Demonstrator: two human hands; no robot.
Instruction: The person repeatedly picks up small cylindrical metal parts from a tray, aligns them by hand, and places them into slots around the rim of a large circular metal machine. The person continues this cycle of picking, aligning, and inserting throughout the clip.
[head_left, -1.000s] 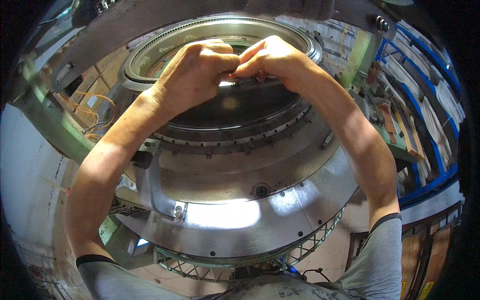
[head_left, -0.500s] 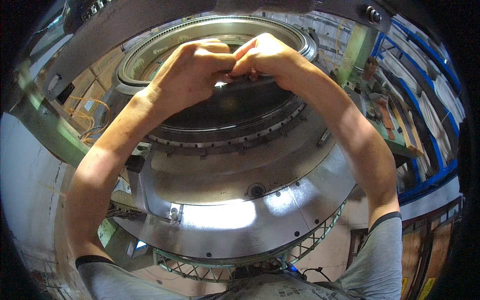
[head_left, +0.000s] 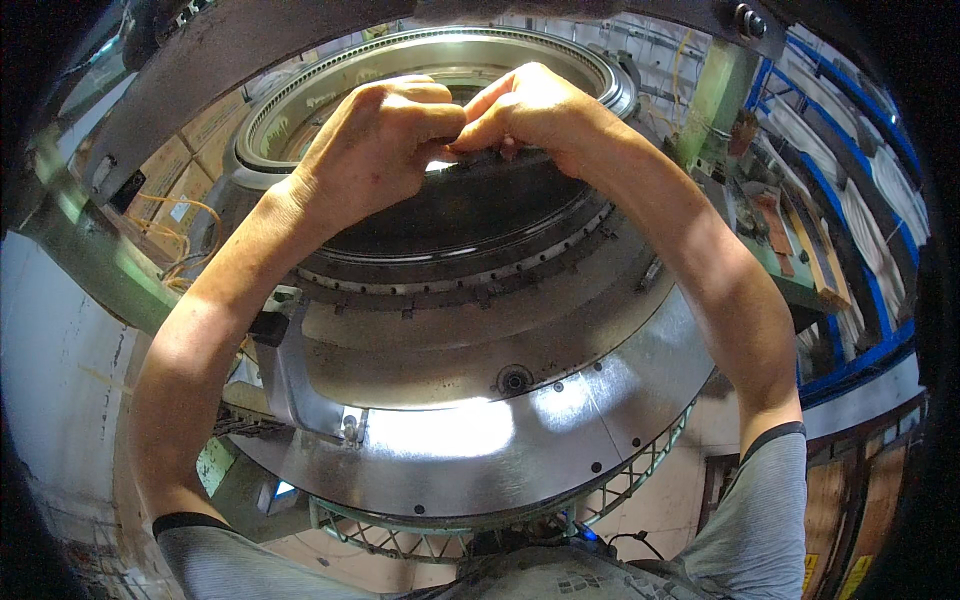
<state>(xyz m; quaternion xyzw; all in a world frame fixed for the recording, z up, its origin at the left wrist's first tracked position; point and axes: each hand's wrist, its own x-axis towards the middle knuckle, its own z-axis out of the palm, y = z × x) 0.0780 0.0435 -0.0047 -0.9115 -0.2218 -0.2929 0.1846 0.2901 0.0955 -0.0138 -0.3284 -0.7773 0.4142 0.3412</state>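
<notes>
Both my hands meet over the near side of the dark cylinder point(head_left: 450, 220) of a large round machine that looks like a circular knitting machine. My left hand point(head_left: 385, 140) is closed, its fingers curled toward the right one. Thumb and forefinger of my right hand point(head_left: 530, 115) are pinched together, touching or nearly touching the left fingertips. Whatever lies between the fingers is too small or hidden to make out. Behind the hands shows the machine's upper metal ring point(head_left: 440, 42), with a toothed inner edge.
A broad shiny metal ring plate point(head_left: 530, 440) curves between me and the cylinder. A dark curved beam point(head_left: 290, 50) crosses above. Green posts point(head_left: 715, 95) flank the machine. Blue racks point(head_left: 850, 180) with pale rolls stand right, cardboard boxes point(head_left: 190, 150) left.
Both hands hold nearly the same place and pose, with only a slight shift of the fingers. The view has moved very slightly.
</notes>
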